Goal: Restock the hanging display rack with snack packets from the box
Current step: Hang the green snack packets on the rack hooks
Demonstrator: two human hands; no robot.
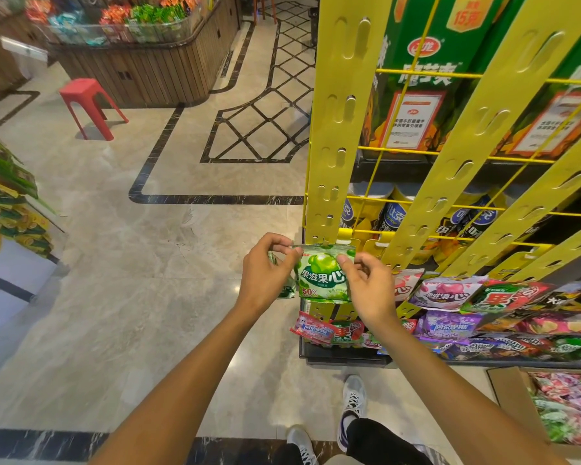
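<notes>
Both hands are holding a green, glossy plastic snack packet printed with a green grape (324, 276) up against the bottom end of the leftmost yellow slotted hanging strip (336, 129) of the display rack. The left hand (269, 273) is pinching the packet's top left corner between thumb and fingers, and the right hand (366, 283) is pinching its top right edge in the same way. The packet's top seam is sitting right at the strip's lowest hooks; whether it is already hooked on cannot be told. Further yellow strips are slanting to the right in front of a yellow wire grid, and pink, purple and red snack packets (450, 293) are hanging below them. An open brown cardboard box (510, 397) filled with mixed packets is sitting on the beige marble floor at lower right. A red plastic stool (88, 102) is standing well apart on the left.
</notes>
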